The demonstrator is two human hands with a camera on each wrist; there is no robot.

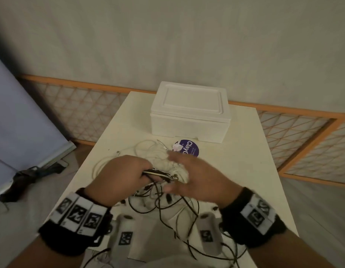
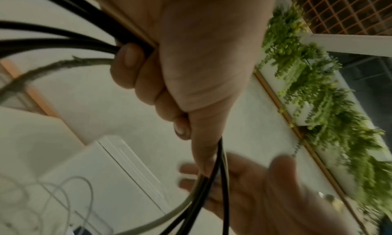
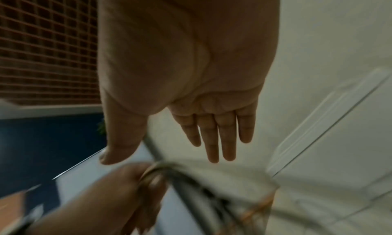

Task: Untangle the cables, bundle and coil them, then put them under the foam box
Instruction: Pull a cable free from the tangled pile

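- The cream table (image 1: 245, 171) runs away from the person toward a wall with an orange-framed lattice (image 1: 303, 132); bare tabletop lies open to the right of the hands, and floor shows past both long edges
- The white foam box (image 1: 190, 111), lid on, sits at the far end of the table, well apart from the hands, with a purple round label (image 1: 189, 148) on the table just in front of it
- The cables (image 1: 158, 200) lie in a loose tangle of black and white strands at mid-table, some trailing off the near edge toward the person
- The left hand (image 1: 121, 174) is held above the tangle, fingers curled tight around a gathered bunch of black and pale cables; the left wrist view shows the strands fanning out from both sides of the fist (image 2: 191, 62), which the head view hides
- The right hand (image 1: 198, 176) hovers just beside the bunch, blurred in the head view; the right wrist view shows its palm flat, fingers (image 3: 224, 138) straight and together, thumb out, gripping nothing
- Only the left wrist view takes in green hanging plants (image 2: 318, 91)
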